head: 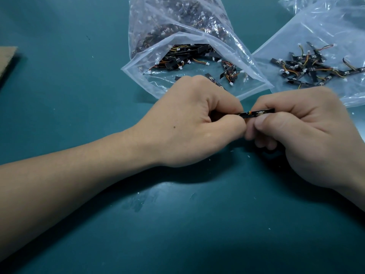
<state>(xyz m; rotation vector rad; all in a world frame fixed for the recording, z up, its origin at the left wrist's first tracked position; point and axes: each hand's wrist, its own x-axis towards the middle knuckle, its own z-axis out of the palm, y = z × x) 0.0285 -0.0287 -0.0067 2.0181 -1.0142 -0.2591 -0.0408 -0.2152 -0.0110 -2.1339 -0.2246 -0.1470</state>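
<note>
A narrow black circuit strip [254,113] with a small white part and red and yellow wires is held level between both hands, just above the teal mat [79,95]. My left hand [189,123] pinches its left end between curled fingers and thumb. My right hand [304,135] grips the right end, thumb pressed on the strip's near side. Most of the strip's length is hidden by the fingers.
An open clear plastic bag [150,80] full of the same black strips with wires lies just behind my hands. To the right a pile of strips [308,70] rests on another flat plastic bag [325,32]. A piece of cardboard [7,60] sits at the left edge.
</note>
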